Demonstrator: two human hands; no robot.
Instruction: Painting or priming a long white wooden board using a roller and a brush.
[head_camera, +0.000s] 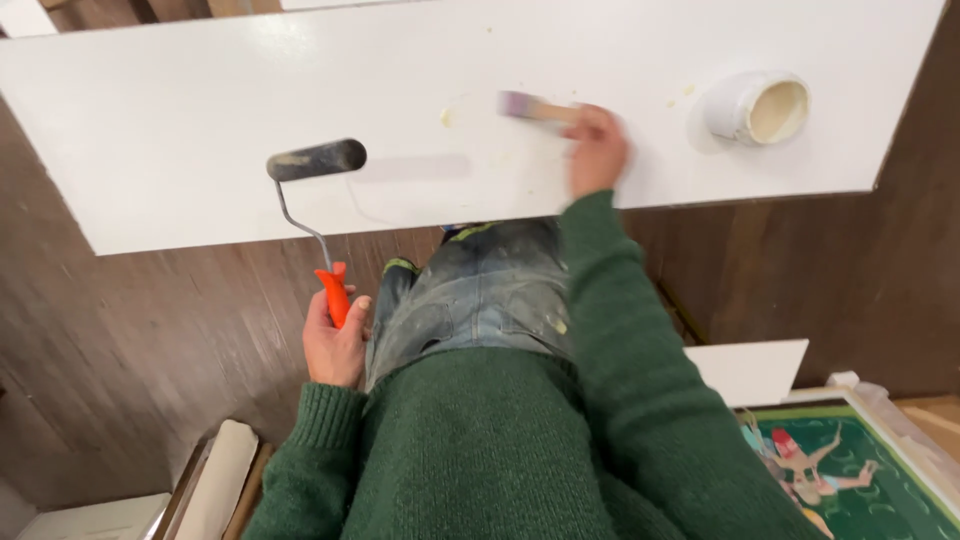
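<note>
Left hand (335, 345) closed around orange handle of small grey foam paint roller (316, 160), roller head resting on long white painted board (180, 110). Right hand (597, 150) gripping flat wooden-handled paintbrush (530, 106), bristles on board. Round white paint tub (757, 108) near right end.

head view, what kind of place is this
Probably a home room being repainted: a white board over a dark wood floor, a paint tub, plus a roller and brush in hand.
</note>
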